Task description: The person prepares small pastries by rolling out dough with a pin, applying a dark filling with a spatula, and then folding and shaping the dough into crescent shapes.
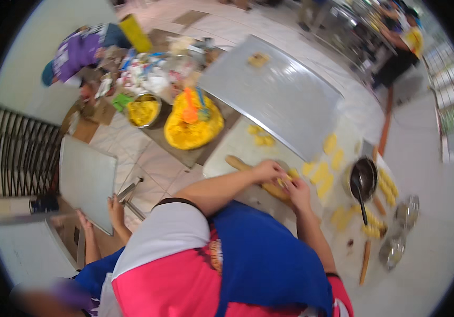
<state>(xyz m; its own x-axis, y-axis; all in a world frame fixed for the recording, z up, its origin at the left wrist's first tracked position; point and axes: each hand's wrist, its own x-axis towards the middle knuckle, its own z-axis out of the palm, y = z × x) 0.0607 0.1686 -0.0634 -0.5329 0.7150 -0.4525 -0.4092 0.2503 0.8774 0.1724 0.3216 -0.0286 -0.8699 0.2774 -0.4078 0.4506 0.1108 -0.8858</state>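
Both of my hands meet over the work table, my left hand (269, 172) and my right hand (299, 191) pinching a small piece of yellow dough (285, 181) between the fingertips. Beneath them lies a wooden rolling pin (274, 191), one handle pointing to the upper left. Flattened yellow dough pieces (323, 180) are spread to the right of my hands. Small yellow dough lumps (264, 140) sit above, near the tray's edge. A metal pot of dark filling (363, 178) with a black-handled utensil stands farther right, beside shaped yellow dough rolls (388, 189).
A large metal baking tray (274, 95) lies beyond my hands. Left of it are a big mound of yellow dough (193, 126) with scoops and a metal bowl of yellow dough (143, 113). At left, another person's hands hold a metal tray (88, 178). Other people are farther off.
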